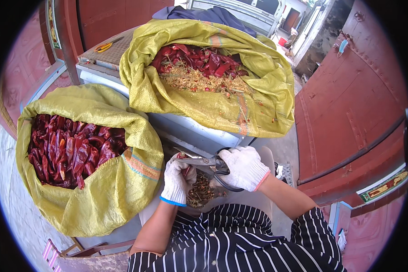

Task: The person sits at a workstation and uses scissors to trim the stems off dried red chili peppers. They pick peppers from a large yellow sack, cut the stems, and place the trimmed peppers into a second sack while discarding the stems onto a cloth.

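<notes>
Outdoor yard, red metal gates at 3 o'clock and 11 o'clock, grey concrete ground. Yellow woven sack at 9 o'clock, full of whole dried red chillies. Second yellow sack at 12 o'clock on a metal stand, holding cut chillies and seeds.

Centre, just below the stand: left hand, white glove with blue cuff, fist closed around a dried chilli, only its red tip poking out the top. Right hand, white glove with pink cuff, fingers through the dark handles of scissors, blades pointing to 9 o'clock and touching the chilli tip. Pile of stems and scraps in the lap, between the hands.

The chilli looks light, dry and brittle, crushes easily; best pinched mid-body, stem end left free for the blades.

Most of the chilli is hidden in the glove; blade opening hard to read. Yellow-handled tool at 11 o'clock, too small to identify.
</notes>
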`<act>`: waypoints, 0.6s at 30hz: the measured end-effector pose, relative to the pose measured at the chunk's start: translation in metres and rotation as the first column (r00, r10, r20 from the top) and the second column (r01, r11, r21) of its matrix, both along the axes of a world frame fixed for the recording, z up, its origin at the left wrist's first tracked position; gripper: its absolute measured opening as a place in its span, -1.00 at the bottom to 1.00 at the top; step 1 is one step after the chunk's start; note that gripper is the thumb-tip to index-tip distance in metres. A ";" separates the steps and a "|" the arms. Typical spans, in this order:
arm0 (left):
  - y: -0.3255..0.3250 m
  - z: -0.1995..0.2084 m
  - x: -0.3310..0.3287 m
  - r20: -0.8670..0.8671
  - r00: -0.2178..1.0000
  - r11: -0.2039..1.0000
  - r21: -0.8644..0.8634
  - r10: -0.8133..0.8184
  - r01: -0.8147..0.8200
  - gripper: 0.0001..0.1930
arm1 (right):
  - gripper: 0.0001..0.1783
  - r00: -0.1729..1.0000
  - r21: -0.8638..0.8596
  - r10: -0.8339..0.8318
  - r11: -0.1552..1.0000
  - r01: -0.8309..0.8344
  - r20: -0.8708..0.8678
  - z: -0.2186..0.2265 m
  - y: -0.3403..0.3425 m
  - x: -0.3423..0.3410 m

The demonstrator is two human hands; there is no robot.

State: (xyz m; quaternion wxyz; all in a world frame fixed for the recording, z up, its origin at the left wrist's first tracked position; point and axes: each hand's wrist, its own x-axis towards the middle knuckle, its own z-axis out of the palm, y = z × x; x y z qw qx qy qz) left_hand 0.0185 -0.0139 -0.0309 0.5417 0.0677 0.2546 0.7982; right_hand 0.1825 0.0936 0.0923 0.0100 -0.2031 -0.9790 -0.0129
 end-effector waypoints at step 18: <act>0.000 0.015 0.008 -0.091 0.991 0.985 -0.148 -0.102 0.088 -0.84 | -0.32 0.999 -0.028 0.043 0.999 -0.043 0.003 0.001 0.021 0.012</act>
